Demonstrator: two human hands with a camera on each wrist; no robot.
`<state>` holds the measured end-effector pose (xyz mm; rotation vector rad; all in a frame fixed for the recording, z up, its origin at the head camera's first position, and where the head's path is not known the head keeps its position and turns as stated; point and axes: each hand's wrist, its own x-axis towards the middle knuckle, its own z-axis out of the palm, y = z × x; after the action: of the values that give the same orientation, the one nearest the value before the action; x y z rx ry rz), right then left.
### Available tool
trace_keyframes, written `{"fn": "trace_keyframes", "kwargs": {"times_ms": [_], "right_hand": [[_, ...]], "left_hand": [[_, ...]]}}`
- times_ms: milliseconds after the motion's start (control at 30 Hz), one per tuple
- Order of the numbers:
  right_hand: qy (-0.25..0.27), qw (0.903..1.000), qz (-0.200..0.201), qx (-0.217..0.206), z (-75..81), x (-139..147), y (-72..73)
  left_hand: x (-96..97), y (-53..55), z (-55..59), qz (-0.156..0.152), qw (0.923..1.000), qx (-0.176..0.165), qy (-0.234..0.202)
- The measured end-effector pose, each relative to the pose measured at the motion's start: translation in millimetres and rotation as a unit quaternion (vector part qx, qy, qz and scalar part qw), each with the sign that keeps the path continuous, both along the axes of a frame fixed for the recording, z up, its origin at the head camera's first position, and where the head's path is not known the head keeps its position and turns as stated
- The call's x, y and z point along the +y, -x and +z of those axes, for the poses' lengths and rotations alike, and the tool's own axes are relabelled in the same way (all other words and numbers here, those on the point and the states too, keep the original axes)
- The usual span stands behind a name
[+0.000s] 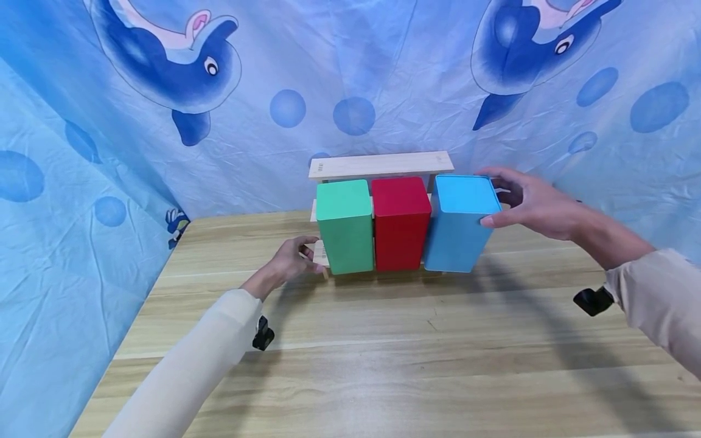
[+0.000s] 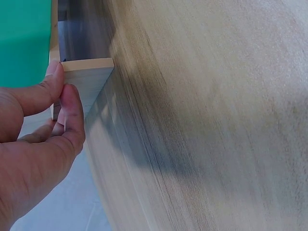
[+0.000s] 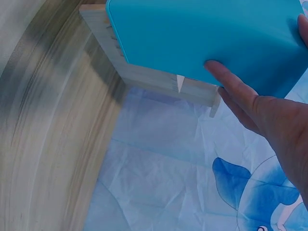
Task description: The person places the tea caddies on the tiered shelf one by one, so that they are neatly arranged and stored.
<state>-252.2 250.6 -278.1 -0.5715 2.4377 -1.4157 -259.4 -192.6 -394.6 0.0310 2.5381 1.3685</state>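
Three bins, green [image 1: 346,231], red [image 1: 402,225] and blue [image 1: 462,225], stand tilted side by side on a light wooden rack [image 1: 380,165]. My right hand [image 1: 539,204] holds the blue bin at its upper right side, the thumb on its front and the fingers behind. In the right wrist view, a finger of that hand [image 3: 269,103] presses the side of the blue bin [image 3: 207,43]. At the rack's lower left end, my left hand [image 1: 292,261] pinches the wooden edge. In the left wrist view, thumb and finger of that hand [image 2: 43,139] meet at the board [image 2: 89,79].
The rack stands on a wood-grain table [image 1: 378,353] near its back edge. A blue sheet with cartoon dolphins [image 1: 350,67] hangs behind and to both sides. Black devices [image 1: 263,333] are strapped at both wrists.
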Motion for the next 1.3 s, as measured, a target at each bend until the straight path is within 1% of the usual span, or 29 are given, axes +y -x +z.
{"fn": "trace_keyframes", "kwargs": {"times_ms": [133,400,700,933,1167,1300], "right_hand": [[0.027,0.9994,0.006,-0.019,-4.3,-2,4.3],[0.048,0.998,0.01,-0.039,-11.2,-4,9.9],[0.059,0.9964,0.031,-0.052,-10.3,-7,17.9],[0.075,0.994,0.043,-0.066,-9.8,-9,20.9],[0.077,0.9936,0.048,-0.068,-10.5,-8,19.5],[0.053,0.9952,0.06,-0.057,-10.1,-7,19.4]], "left_hand": [[0.1,-1.9,-0.6,0.001,1.0,0.0,-0.006],[-0.4,-3.5,-0.6,0.0,0.9999,-0.007,-0.008],[-1.0,-2.2,-0.4,0.0,0.9999,-0.004,-0.012],[-1.2,0.0,-1.3,-0.007,0.9999,0.002,0.01],[-0.5,1.2,-1.0,-0.008,0.9999,0.001,0.007],[-0.2,1.3,-0.4,-0.005,0.9999,-0.007,0.007]]}}
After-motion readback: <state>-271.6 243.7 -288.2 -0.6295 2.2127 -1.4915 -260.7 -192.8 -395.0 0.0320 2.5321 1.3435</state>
